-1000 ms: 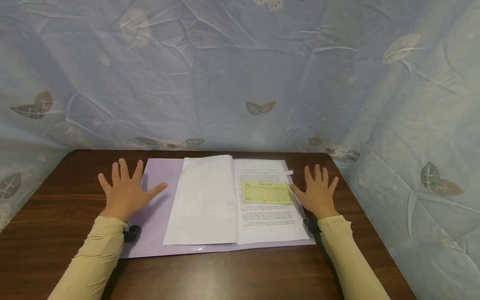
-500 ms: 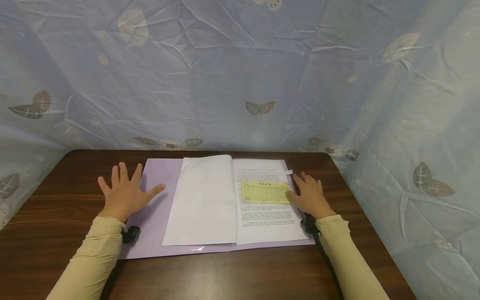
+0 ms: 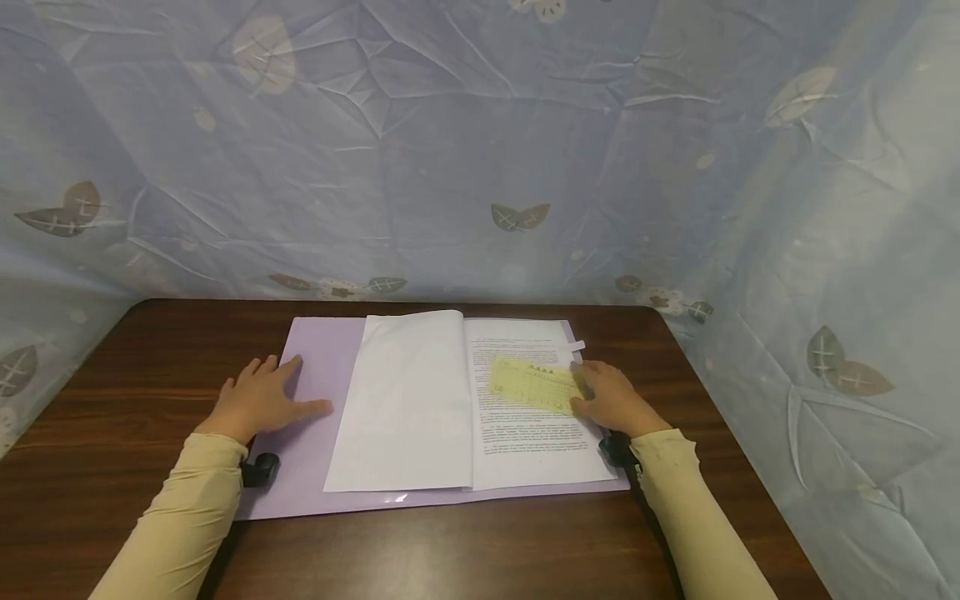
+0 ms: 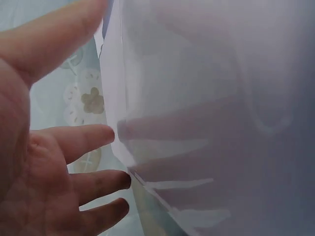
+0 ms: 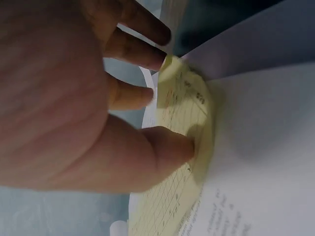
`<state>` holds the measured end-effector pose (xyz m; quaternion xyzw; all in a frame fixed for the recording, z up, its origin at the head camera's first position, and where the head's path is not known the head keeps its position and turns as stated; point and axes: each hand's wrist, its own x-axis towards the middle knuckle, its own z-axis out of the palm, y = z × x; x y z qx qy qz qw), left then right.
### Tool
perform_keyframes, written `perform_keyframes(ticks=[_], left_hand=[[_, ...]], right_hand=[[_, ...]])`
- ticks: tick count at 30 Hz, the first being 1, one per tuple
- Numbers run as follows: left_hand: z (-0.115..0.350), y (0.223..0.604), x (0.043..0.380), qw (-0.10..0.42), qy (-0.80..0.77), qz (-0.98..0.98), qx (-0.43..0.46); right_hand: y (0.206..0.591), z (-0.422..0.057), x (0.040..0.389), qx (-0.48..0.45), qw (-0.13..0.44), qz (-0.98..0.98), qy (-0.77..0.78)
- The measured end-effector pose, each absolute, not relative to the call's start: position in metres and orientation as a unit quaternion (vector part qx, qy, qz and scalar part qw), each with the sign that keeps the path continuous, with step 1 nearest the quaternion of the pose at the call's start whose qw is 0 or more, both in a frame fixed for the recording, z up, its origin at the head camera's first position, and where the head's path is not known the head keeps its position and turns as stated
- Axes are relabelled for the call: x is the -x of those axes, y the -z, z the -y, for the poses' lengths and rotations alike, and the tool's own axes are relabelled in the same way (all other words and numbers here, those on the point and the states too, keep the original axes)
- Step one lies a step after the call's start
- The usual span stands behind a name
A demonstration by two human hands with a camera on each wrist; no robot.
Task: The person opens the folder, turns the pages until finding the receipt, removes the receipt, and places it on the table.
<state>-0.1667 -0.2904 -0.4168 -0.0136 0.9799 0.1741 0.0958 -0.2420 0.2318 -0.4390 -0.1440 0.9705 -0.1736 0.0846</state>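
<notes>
A lavender folder [image 3: 341, 342] lies open on the table. On it are a blank white page [image 3: 405, 408] at left and a printed page [image 3: 540, 467] at right. My right hand [image 3: 618, 400] pinches the right end of a yellow printed slip [image 3: 528, 382], which lies slantwise over the printed page. In the right wrist view the thumb presses on the slip's face while the fingers reach its edge, where the paper bends. My left hand [image 3: 251, 404] is at the folder's left side, thumb stretched out over the lavender cover [image 4: 197, 157] and fingers spread, holding nothing.
The dark wooden table [image 3: 420, 550] ends at a patterned cloth [image 3: 450, 167] hanging behind and to the right. A small white tab [image 3: 574, 346] sticks out from the folder's right edge. A black wrist device [image 3: 260, 469] overlaps the folder's lower left.
My right hand has moved left onto the yellow slip and gripped its end; the slip has turned, its right end now lower. My left hand has lowered, its fingers drawn in somewhat.
</notes>
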Motion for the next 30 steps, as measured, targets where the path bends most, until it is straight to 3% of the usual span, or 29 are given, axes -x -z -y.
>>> perform_keyframes(ticks=[16,25,30], left_hand=[[0.291,0.418,0.166,0.122,-0.188,-0.975,0.003],[0.287,0.414,0.165,0.124,-0.19,-0.974,0.008],[0.288,0.414,0.164,0.126,-0.193,-0.973,0.011]], right_hand=[[0.435,-0.237,0.244,0.085,0.068,-0.962,0.251],[0.43,-0.249,0.246,0.079,-0.011,-0.952,0.295],[0.429,-0.26,0.248,0.065,-0.028,-0.949,0.307]])
